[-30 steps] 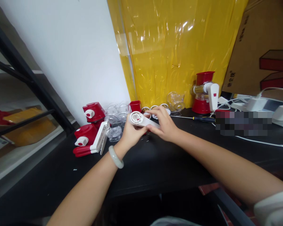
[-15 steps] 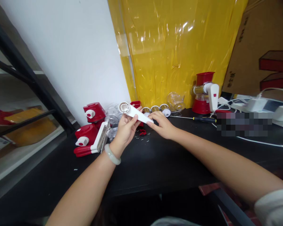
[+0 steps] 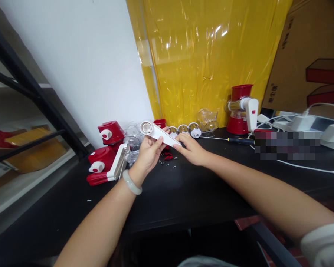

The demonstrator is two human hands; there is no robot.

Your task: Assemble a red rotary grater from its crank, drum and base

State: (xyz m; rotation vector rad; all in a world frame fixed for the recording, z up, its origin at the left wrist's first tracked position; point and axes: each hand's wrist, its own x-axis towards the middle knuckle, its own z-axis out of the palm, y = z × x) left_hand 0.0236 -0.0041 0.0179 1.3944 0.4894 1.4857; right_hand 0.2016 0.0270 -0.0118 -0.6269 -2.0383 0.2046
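Observation:
A white plastic crank handle, with a round socket at its left end and a narrow right end, is held above the table. My left hand grips its middle, thumb on top and fingers beneath. At the narrow end, my right hand pinches the handle between thumb and fingers. Below and behind lie a small red plastic part and several loose screws. Just beyond my hands lie metal grater drums with white ends.
Red grater bases and white cranks with red grips lie left. Clear plastic housings stand at the back. An assembled rotary grater, a screwdriver and white cables are right, on the black table.
Almost nothing differs. Both hands keep the same hold on the white crank handle, and the view has shifted very slightly.

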